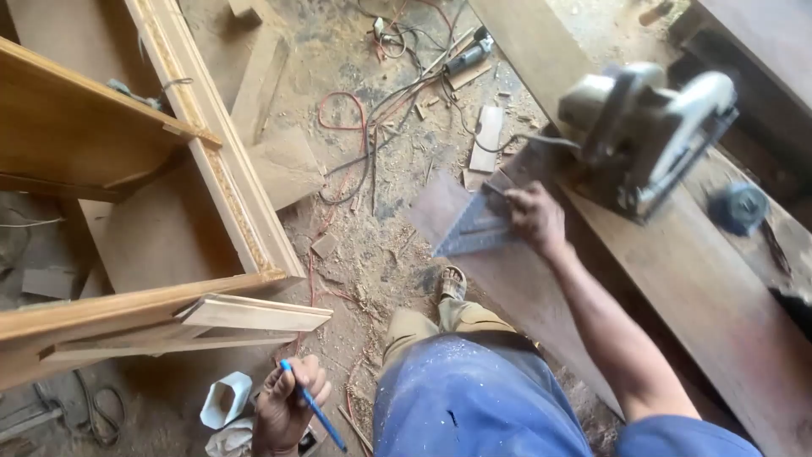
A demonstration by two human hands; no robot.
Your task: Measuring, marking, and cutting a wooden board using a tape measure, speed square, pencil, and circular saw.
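My right hand point(534, 218) grips a grey triangular metal square point(475, 227) that lies over the near edge of a long dark wooden plank point(677, 271). Just beyond that hand a grey circular saw point(650, 131) rests on the plank. My left hand point(289, 408) hangs low at the lower left, closed around a blue pencil point(315, 410) that points down to the right. My leg in tan trousers and a sandalled foot point(451, 284) stand on the sawdust floor between the two hands.
A wooden cabinet frame with a carved edge point(211, 161) and a loose board point(254, 315) fills the left. Red and black cables point(372, 127), offcuts and a power tool point(468, 52) litter the dusty floor. A round dark tape-like object point(741, 208) lies on the plank. A white container point(225, 399) sits near my left hand.
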